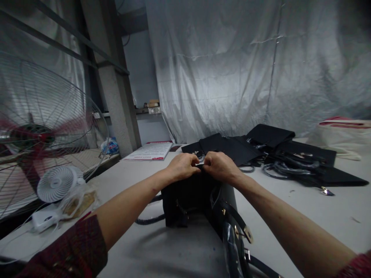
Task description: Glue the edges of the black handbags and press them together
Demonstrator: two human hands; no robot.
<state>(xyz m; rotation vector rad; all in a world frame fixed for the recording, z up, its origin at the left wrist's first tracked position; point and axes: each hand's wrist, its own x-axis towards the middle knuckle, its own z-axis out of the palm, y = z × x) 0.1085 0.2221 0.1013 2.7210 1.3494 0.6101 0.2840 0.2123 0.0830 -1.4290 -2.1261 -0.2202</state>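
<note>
A black handbag with gold-coloured fittings stands on the white table in front of me, its handles spread to both sides. My left hand pinches the bag's upper edge with thumb and fingers. Close beside it, my right hand is closed on the same edge. One plastic-wrapped handle hangs toward me at the lower right, with a gold buckle near it. The fingertips partly hide the edge between them.
More black bags lie piled at the back right, near a cream cloth bundle. A printed sheet lies at the back left. On the left are a small white fan, a plastic bag and a large caged fan.
</note>
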